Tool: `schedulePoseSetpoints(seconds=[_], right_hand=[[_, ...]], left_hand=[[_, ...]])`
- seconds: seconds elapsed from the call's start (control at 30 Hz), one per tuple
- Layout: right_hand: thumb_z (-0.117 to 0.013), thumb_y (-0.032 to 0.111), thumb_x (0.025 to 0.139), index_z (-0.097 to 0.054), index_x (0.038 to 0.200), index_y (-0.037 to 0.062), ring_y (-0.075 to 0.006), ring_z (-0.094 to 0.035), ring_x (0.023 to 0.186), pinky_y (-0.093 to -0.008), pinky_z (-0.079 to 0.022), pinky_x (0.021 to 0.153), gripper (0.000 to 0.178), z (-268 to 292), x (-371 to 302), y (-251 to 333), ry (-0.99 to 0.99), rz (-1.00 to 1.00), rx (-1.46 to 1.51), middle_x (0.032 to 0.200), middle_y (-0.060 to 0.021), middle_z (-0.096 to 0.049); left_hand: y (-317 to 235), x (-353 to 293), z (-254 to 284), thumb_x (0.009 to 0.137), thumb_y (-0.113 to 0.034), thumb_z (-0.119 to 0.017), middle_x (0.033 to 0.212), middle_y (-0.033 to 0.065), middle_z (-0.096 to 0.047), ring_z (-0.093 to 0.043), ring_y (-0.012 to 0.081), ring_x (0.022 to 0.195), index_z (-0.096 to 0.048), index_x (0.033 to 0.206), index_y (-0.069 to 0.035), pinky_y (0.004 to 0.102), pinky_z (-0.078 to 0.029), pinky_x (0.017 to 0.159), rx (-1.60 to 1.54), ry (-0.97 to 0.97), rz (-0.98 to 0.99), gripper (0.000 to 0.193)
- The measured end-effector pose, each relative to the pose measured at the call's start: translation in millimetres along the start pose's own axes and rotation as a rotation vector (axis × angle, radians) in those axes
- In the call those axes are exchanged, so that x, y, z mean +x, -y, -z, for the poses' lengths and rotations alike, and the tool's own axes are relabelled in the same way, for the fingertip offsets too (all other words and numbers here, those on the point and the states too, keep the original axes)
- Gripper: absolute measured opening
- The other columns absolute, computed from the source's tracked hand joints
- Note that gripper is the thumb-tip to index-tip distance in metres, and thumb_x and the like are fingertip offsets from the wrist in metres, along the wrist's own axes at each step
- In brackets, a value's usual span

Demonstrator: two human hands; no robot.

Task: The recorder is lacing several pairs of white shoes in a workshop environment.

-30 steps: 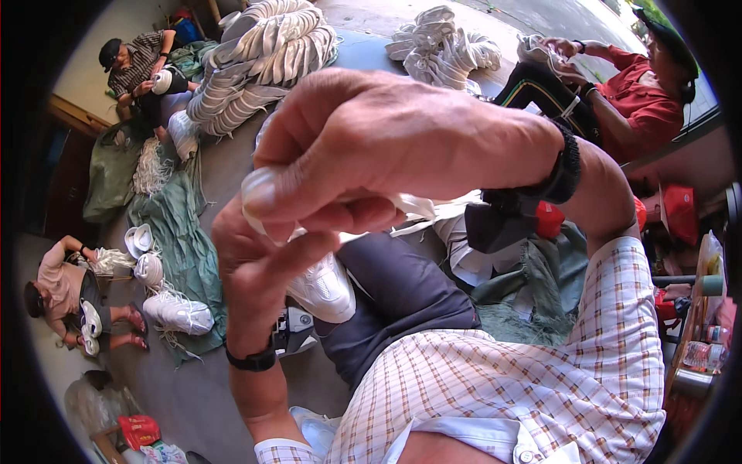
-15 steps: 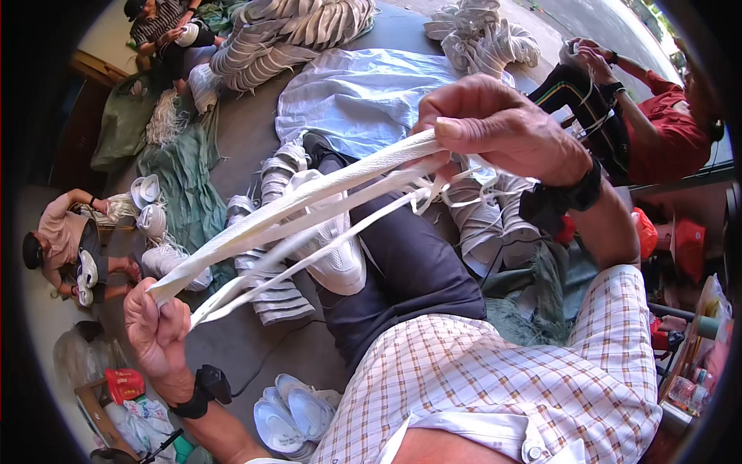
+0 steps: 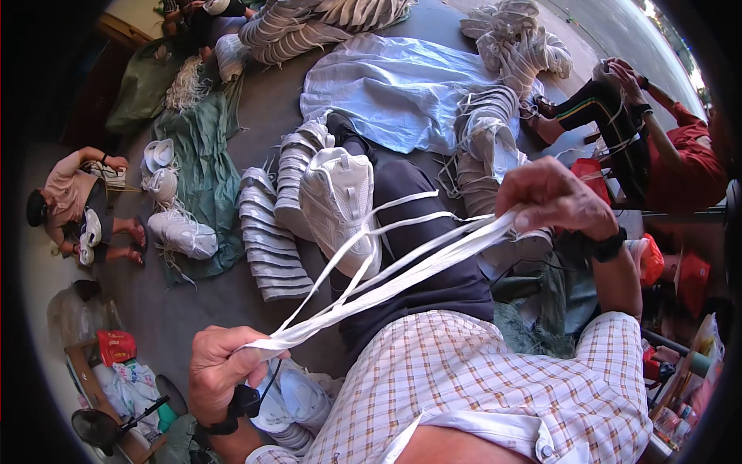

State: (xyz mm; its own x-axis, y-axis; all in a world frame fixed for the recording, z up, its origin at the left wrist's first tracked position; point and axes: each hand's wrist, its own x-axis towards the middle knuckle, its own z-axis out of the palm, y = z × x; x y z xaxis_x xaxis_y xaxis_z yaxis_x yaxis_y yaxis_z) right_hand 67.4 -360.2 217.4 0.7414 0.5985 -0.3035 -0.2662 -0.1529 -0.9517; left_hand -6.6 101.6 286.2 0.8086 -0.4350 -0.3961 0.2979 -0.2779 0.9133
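Laces [image 3: 402,267] stretched taut from lower left to right of frame, left hand [image 3: 224,371] fisted and right hand [image 3: 553,203] pinching their ends above white shoe [image 3: 340,205] on lap; strands may slip loose if either grip slackens.

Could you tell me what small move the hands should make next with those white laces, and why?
Probably draw one lace free with the right hand. Both hands grip a bundle of white laces stretched taut between them, the left hand clamping the gathered ends, and the white shoe on the lap has loose laces trailing from it.
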Motion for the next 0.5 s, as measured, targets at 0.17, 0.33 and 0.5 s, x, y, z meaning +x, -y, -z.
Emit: schedulePoseSetpoints(seconds=[0.17, 0.33, 0.5], right_hand=[[-0.073, 0.025, 0.09, -0.073, 0.092, -0.0029, -0.0057, -0.048, 0.059, -0.0256, -0.036, 0.053, 0.028, -5.1, -6.7, -10.2, 0.025, -0.158, -0.374, 0.066, 0.0022, -0.058], [-0.062, 0.026, 0.1, -0.066, 0.095, 0.0015, -0.001, -0.033, 0.048, -0.0203, -0.026, 0.043, 0.026, 72.7, -52.5, -18.9, -0.465, 0.151, 0.29, 0.062, 0.0061, -0.044], [-0.054, 0.023, 0.105, -0.063, 0.106, 0.003, -0.0044, -0.031, 0.045, -0.0211, -0.025, 0.042, 0.022, 199.2, -176.4, -26.3, -0.947, 0.352, 0.359, 0.062, 0.006, -0.038]], left_hand=[[9.3, 13.2, -0.1, 0.102, -0.026, -0.058, 0.068, 0.0089, -0.068, -0.059, 0.009, 0.055, -0.07, 0.103, 0.01, 0.0222, -0.042, 0.051, -0.052, -0.038, 0.037, 0.039], [16.4, 46.6, 3.5, 0.106, -0.03, -0.052, 0.079, 0.0109, -0.07, -0.065, 0.0142, 0.063, -0.064, 0.105, 0.006, 0.0249, -0.051, 0.061, -0.031, -0.5, -0.198, 0.038], [52.4, 42.2, 80.4, 0.111, -0.025, -0.04, 0.056, -0.0059, -0.027, -0.02, 0.0023, 0.044, -0.055, 0.105, -0.002, 0.0206, -0.017, 0.039, -0.618, -0.279, -0.337, 0.028]])
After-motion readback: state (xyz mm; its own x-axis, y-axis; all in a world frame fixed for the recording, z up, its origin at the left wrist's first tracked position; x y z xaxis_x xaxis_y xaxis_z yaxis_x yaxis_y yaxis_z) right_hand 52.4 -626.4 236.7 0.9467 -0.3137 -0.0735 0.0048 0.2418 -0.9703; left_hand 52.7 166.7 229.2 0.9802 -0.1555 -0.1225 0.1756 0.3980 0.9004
